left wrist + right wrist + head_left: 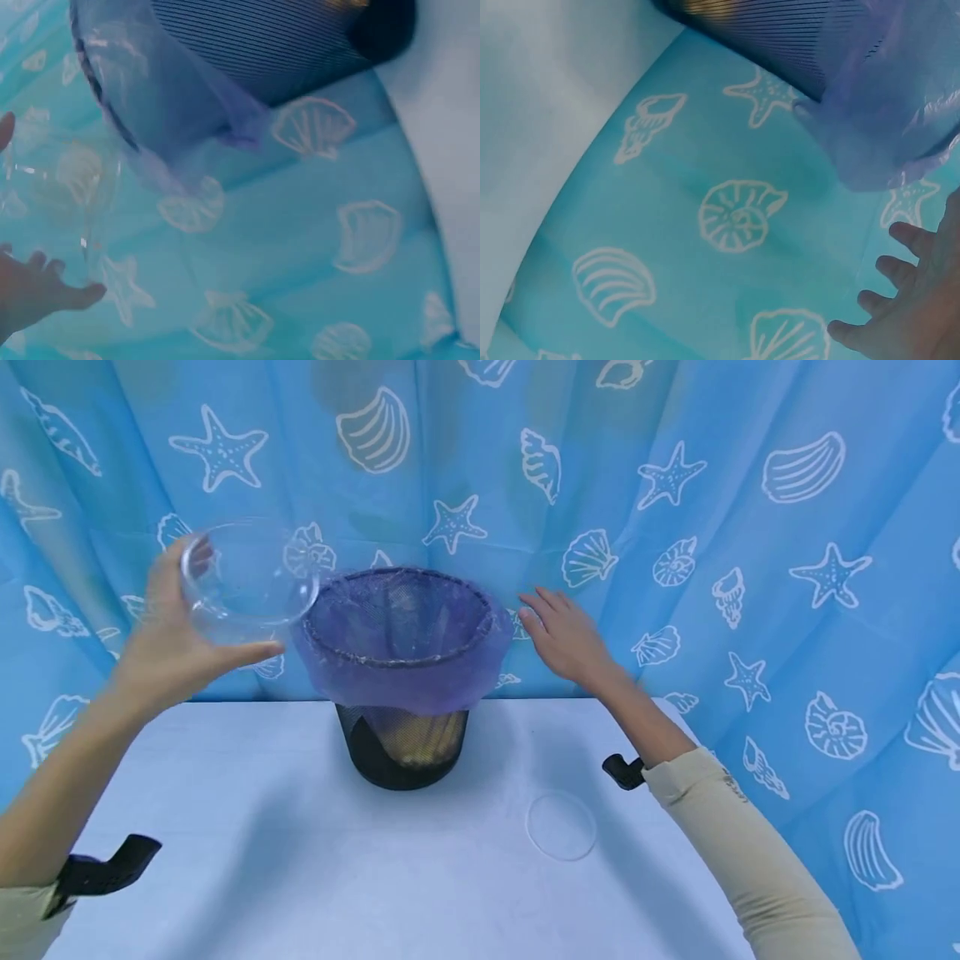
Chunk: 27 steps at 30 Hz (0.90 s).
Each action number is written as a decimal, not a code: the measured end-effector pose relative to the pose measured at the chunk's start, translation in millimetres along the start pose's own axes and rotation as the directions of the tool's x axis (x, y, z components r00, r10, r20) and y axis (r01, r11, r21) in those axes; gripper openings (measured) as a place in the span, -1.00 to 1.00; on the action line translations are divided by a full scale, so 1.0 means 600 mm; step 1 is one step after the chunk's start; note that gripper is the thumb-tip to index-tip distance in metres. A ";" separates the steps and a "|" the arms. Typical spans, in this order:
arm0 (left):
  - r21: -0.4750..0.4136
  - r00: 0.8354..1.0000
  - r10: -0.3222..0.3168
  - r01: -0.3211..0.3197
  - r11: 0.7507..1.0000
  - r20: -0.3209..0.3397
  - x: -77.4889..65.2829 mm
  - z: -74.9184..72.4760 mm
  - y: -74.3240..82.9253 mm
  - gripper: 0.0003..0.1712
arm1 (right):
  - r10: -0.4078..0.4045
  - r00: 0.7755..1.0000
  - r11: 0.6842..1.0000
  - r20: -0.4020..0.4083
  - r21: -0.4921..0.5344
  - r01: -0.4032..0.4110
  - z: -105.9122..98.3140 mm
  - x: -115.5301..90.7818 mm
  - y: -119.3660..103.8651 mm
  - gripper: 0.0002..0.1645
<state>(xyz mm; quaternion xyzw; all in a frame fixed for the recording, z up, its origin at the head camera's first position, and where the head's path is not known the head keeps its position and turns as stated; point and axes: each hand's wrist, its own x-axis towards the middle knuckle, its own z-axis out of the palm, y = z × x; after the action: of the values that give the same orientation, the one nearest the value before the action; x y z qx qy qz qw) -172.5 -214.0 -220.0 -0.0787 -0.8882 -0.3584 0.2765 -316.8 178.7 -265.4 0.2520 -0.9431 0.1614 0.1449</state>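
My left hand [168,647] grips a clear round plastic container [251,589] at its side, fingers round the far side and thumb below. It is held up left of a black mesh wastebasket [401,760], the container's edge overlapping the bag in the head view. A purple translucent bin bag [405,683] lines the basket and folds down over its rim. Right of the basket, my right hand [566,639] hovers with fingers extended and holds nothing. In the right wrist view its spread fingertips [844,332] are apart from the bag.
A thin clear ring-shaped piece [561,825] lies flat on the white table [420,885], right of the basket. Behind the table hangs a blue curtain [495,460] with white shells and starfish. Black wrist mounts [112,866] sit on both forearms.
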 end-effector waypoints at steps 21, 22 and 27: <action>-0.006 0.809 -0.311 0.361 0.932 0.499 -0.249 0.103 -0.123 0.36 | -0.027 1.000 0.987 0.008 -0.157 0.028 -0.017 -0.177 0.072 -0.35; -0.004 0.794 -0.314 0.371 0.929 0.520 -0.259 0.114 -0.122 0.35 | -0.027 1.000 0.988 0.008 -0.155 0.028 -0.016 -0.183 0.074 -0.35; -0.071 0.735 -0.314 0.440 0.895 0.601 -0.300 0.148 -0.123 0.29 | -0.026 1.000 0.988 0.001 -0.152 0.026 -0.011 -0.204 0.082 -0.35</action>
<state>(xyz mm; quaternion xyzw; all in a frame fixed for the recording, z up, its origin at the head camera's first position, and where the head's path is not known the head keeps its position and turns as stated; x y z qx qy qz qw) -86.0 -197.1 -414.8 -0.0290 -0.8839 -0.4574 -0.0930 -239.6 273.9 -313.9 0.2525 -0.9492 0.0875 0.1663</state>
